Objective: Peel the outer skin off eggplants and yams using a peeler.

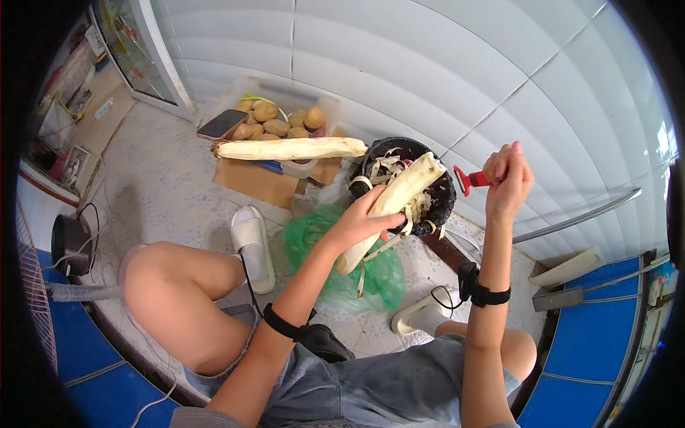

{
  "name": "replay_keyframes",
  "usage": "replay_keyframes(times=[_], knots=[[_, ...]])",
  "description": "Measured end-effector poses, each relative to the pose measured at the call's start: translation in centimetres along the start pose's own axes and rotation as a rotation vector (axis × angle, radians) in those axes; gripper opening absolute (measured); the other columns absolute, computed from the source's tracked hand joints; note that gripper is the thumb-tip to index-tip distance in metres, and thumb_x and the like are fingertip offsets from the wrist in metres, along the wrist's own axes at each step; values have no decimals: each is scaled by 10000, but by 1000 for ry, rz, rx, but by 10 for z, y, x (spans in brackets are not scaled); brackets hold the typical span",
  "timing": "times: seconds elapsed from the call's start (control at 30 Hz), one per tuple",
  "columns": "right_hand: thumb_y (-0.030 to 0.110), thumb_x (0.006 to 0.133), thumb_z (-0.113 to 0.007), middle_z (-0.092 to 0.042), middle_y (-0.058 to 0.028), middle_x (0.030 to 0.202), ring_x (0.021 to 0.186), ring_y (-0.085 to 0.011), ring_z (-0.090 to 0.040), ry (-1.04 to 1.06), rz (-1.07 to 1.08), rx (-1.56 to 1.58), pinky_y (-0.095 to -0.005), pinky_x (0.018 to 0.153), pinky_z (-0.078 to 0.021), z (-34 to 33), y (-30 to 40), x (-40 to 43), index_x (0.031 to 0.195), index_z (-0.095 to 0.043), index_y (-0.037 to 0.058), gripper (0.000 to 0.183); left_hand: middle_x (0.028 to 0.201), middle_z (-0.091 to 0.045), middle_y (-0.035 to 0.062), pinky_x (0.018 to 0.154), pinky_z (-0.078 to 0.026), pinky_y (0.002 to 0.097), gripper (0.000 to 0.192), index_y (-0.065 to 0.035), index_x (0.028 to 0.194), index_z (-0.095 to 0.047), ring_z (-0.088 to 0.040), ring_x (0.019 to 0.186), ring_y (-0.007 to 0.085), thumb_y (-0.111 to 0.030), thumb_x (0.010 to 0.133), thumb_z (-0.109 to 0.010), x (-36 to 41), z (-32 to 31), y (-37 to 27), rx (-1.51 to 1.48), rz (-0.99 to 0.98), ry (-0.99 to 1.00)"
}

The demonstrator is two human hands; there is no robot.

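My left hand [369, 219] is wrapped around a thick, pale peeled root vegetable [404, 190], tilted over a black-lined bin [447, 195] that holds peelings [420, 206]. Thin strips of peel hang from the root's lower side. To the right of the bin, my right hand [509, 174] is raised and grips a red peeler [471, 179], its head apart from the root. A second pale peeled root [291, 148] lies across the front of a clear plastic box [326, 104] of potatoes [276, 127], its right end by the bin's rim.
A smartphone [222, 124] rests on the box's left corner, with cardboard [257, 182] below. A green plastic bag [305, 235] lies on the floor between my slippered feet. White wall tiles rise behind the bin. A dark pot [72, 245] and cables are at left; a metal hose [583, 216] is at right.
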State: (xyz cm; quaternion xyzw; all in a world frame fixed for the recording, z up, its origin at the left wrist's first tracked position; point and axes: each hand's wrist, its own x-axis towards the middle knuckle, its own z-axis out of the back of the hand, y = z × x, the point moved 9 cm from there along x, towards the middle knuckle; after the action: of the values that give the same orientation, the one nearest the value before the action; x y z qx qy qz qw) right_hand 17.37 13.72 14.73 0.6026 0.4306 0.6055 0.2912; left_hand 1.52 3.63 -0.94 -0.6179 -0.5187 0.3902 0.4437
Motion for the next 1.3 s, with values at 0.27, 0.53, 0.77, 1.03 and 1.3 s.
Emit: replay_keyframes(times=[0.27, 0.53, 0.77, 1.03, 1.3], knots=[[251, 895, -542, -403, -1, 509, 467, -74, -365, 106, -67, -410, -249, 433, -271, -27, 14, -14, 559, -437, 24, 419, 844, -570, 88, 613, -486, 279, 439, -46, 959, -362, -581, 658, 144, -150, 731, -723, 0, 12, 15, 443, -133, -274], [507, 660, -728, -453, -46, 501, 492, -142, -431, 688, -372, -970, -282, 491, -382, -63, -78, -62, 610, -534, 10, 535, 885, -539, 84, 653, -479, 275, 483, -27, 1035, -376, -563, 723, 135, -171, 730, -721, 0, 42, -2, 313, -210, -422], [325, 779, -681, -496, -18, 570, 553, -95, -435, 816, -314, -682, -259, 510, -365, -82, -62, -72, 656, -567, 11, 356, 853, -512, 65, 665, -490, 302, 372, -31, 1090, -434, -547, 700, 157, -157, 791, -617, -6, 63, -6, -522, -114, -328], [335, 902, -513, -536, 38, 646, 577, -34, -432, 700, -490, -427, -195, 502, -339, -85, -40, -64, 769, -607, 33, 343, 1002, -491, 79, 973, -335, 581, 302, -41, 1130, -384, -429, 1200, 274, -229, 904, -453, -13, 66, -35, -988, -239, -322], [442, 937, -374, -398, 68, 511, 406, -35, -267, 697, -713, -178, -207, 392, -212, -84, -42, -77, 995, -630, -15, 528, 1097, -509, 94, 1010, -351, 490, 405, 37, 1169, -365, -432, 1206, 236, -227, 898, -511, -25, 73, -48, -862, -317, -522]])
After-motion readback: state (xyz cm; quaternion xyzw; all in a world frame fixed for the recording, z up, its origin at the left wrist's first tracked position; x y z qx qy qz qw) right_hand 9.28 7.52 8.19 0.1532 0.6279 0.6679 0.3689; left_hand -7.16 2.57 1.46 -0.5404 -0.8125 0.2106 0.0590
